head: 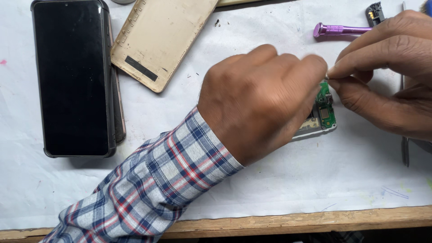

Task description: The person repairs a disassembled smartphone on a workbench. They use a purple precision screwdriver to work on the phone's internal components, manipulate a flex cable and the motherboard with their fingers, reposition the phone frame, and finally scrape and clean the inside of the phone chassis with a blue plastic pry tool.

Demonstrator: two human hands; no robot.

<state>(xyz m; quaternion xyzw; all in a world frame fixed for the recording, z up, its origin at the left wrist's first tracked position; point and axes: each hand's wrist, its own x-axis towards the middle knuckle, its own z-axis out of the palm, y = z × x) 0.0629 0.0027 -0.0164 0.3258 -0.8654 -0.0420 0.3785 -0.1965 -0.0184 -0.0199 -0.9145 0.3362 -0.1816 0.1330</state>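
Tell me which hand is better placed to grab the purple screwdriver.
Probably the right hand: the screwdriver lies just above its knuckles. The left hand is lower, covering the opened phone. Both hands' fingertips meet at the phone's green board, so either must let go first.

I am at a phone repair bench in a small workshop: my white paper-covered wooden surface [315,180] carries a black smartphone in a dark case [72,76], a detached beige phone back cover [162,36], a purple metal screwdriver [342,30] and an opened phone with a green circuit board [325,110].
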